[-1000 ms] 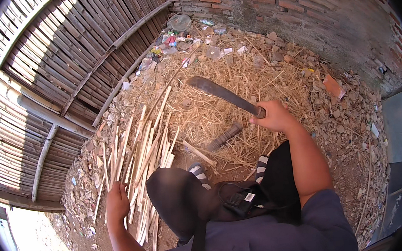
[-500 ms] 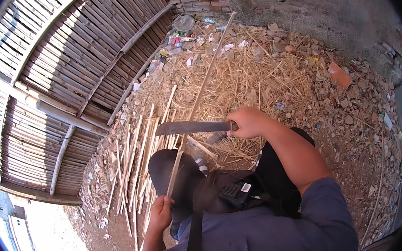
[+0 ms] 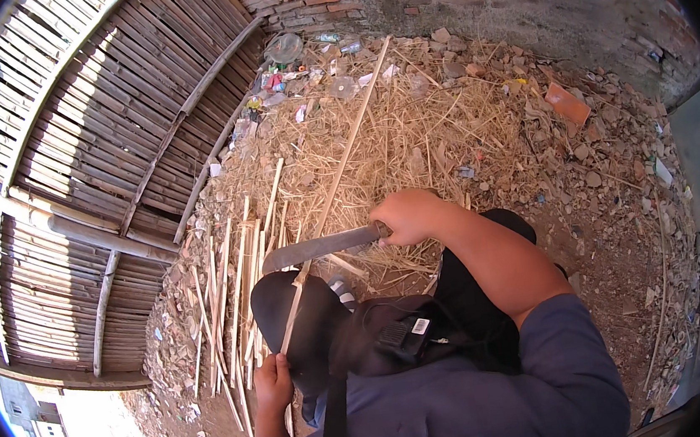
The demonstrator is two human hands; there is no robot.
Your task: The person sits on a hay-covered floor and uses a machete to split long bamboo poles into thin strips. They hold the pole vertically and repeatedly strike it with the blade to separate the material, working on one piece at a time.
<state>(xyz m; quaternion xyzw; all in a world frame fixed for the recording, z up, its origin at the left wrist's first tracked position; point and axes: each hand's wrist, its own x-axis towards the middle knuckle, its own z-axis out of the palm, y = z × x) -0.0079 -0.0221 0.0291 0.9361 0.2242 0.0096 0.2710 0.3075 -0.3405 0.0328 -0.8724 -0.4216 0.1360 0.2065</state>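
My right hand [image 3: 407, 217] is closed round the handle of a machete [image 3: 323, 246], whose broad dark blade points left. Under or against that blade runs a long bamboo strip [image 3: 351, 144], slanting from near my left knee up toward the far rubble. My left hand [image 3: 274, 383] grips the strip's near end beside my left thigh. The strip passes over my black-clad knee, and a rough joint or shaving shows on it just below the blade. Whether the edge bites into the strip cannot be made out.
Several split bamboo strips [image 3: 222, 302] lie in a pile left of my knee. Straw-like shavings [image 3: 427, 139] cover the ground ahead, with litter and broken bricks around. A bamboo slat wall [image 3: 64, 136] stands at left, a brick wall [image 3: 506, 1] at the back.
The machete has come nearer to my knee along the strip, its tip now tilted lower. My left hand and the strip's near end have shifted slightly down and left in view.
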